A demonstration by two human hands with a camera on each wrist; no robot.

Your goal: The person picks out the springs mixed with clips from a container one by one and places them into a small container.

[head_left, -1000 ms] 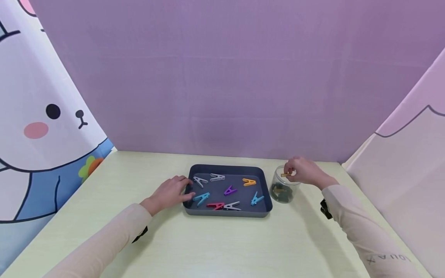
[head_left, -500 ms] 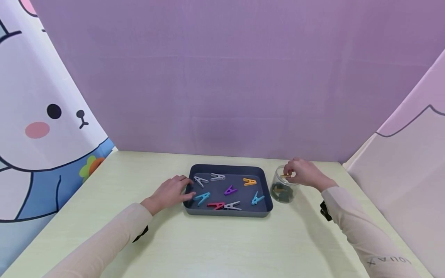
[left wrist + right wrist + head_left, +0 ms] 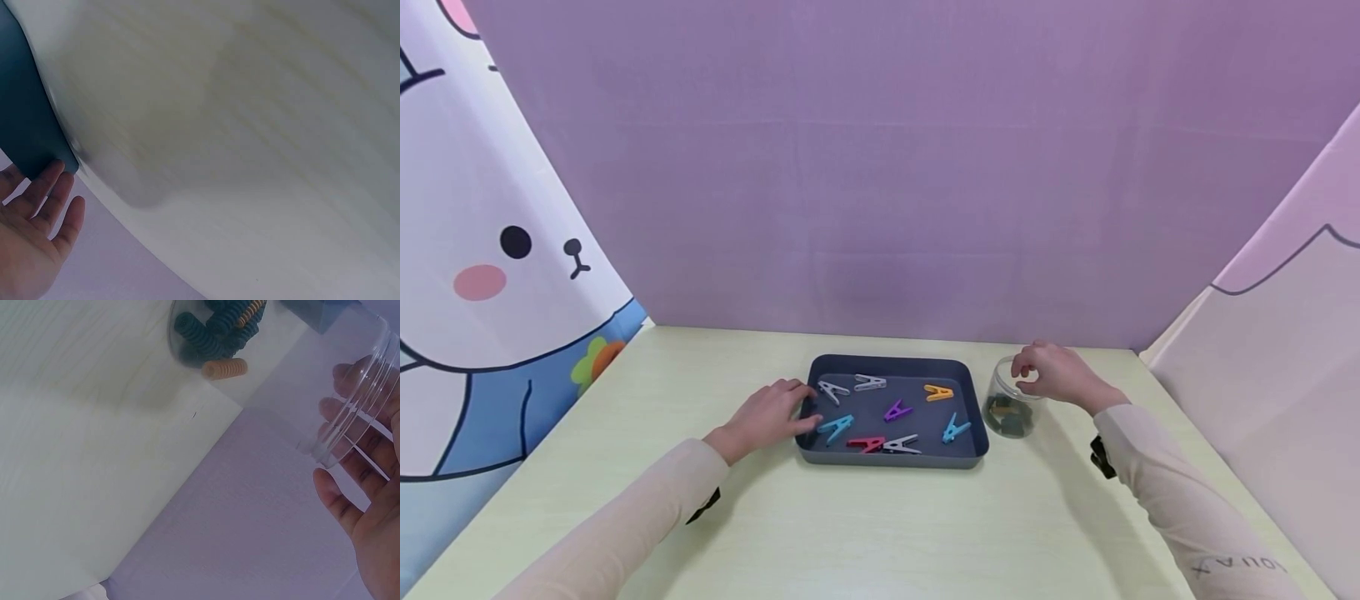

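My left hand (image 3: 763,417) rests at the left rim of a dark grey tray (image 3: 891,459), its fingers fairly straight. Fingertips (image 3: 57,167) touch the tray's corner in the left wrist view. Several plastic clothespins lie spread in the tray, among them a purple one (image 3: 897,410), an orange one (image 3: 937,392) and a red one (image 3: 867,443). My right hand (image 3: 1056,375) is at the mouth of a clear jar (image 3: 1000,390), with fingers reaching inside and nothing visible between them. Dark green ridged pieces (image 3: 200,336), an orange ridged piece (image 3: 225,369) and a thin yellow spring-like piece (image 3: 251,311) lie at the jar's bottom.
The pale wooden table (image 3: 880,533) runs back to a purple cloth wall (image 3: 880,183). The jar stands close to the tray's right side. A cartoon-printed cloth (image 3: 490,350) hangs at the left, and another cloth (image 3: 1285,358) borders the right.
The yellow ridged piece that my right fingers pinched over the jar has left them and is no longer between them. My left hand, the tray and the clothespins have not moved.
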